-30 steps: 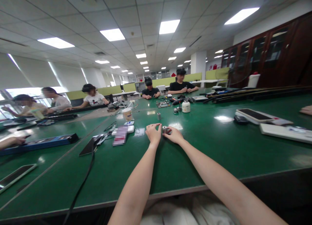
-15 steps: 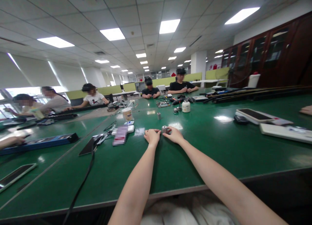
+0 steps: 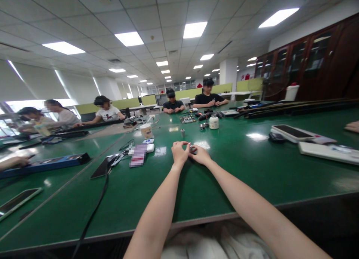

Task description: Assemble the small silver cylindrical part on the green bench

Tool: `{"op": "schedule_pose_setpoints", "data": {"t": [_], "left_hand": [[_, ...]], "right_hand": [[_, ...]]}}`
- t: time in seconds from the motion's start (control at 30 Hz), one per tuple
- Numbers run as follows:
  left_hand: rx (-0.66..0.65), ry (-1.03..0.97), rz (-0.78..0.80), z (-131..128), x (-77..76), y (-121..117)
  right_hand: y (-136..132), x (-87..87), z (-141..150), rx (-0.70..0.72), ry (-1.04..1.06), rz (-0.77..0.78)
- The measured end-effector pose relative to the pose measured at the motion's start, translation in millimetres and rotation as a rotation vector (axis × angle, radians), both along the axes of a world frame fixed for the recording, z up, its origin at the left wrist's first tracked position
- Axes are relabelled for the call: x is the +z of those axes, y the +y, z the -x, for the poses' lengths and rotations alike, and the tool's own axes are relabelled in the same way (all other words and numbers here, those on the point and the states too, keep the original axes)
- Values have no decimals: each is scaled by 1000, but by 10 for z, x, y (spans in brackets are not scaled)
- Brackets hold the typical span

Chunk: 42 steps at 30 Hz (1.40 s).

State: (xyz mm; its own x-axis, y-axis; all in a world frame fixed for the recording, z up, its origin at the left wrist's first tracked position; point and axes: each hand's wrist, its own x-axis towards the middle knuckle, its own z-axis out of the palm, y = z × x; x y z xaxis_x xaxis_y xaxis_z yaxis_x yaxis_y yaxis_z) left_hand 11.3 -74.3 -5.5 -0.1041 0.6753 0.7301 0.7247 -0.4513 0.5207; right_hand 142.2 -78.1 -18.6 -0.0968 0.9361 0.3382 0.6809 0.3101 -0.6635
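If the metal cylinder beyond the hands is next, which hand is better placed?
Probably the left hand: the cylinder stands almost straight ahead of it. The right hand sits farther off, holding the small metal part, though the left seems to touch that too.

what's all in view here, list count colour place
held cylinder: 1, silver, centre
standing cylinder: 1, grey, beyond
jar: 1, white, beyond, right
cup: 1, pale, beyond, left
circuit board: 1, grey, far centre
pale-edged phones: 2, dark, left and right
box: 1, blue, left
cable: 1, black, left foreground
people: 5, dark or pale tops, behind
cabinets: several, brown, back right
tabletop: 1, green, foreground
left fingers: 1 set, by held cylinder
right fingers: 1 set, on held cylinder
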Motion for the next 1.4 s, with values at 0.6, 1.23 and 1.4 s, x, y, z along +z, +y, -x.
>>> {"op": "schedule_pose_setpoints", "data": {"t": [0.6, 1.23, 1.4], "left_hand": [[-46, -4, -45, 7, -25, 25], [-69, -15, 13, -25, 71, -4], [-48, -42, -42, -31, 113, -18]], "right_hand": [[19, -23, -8, 19, 0, -6], [29, -35, -3, 17, 10, -10], [22, -33, -5, 17, 20, -14]]}}
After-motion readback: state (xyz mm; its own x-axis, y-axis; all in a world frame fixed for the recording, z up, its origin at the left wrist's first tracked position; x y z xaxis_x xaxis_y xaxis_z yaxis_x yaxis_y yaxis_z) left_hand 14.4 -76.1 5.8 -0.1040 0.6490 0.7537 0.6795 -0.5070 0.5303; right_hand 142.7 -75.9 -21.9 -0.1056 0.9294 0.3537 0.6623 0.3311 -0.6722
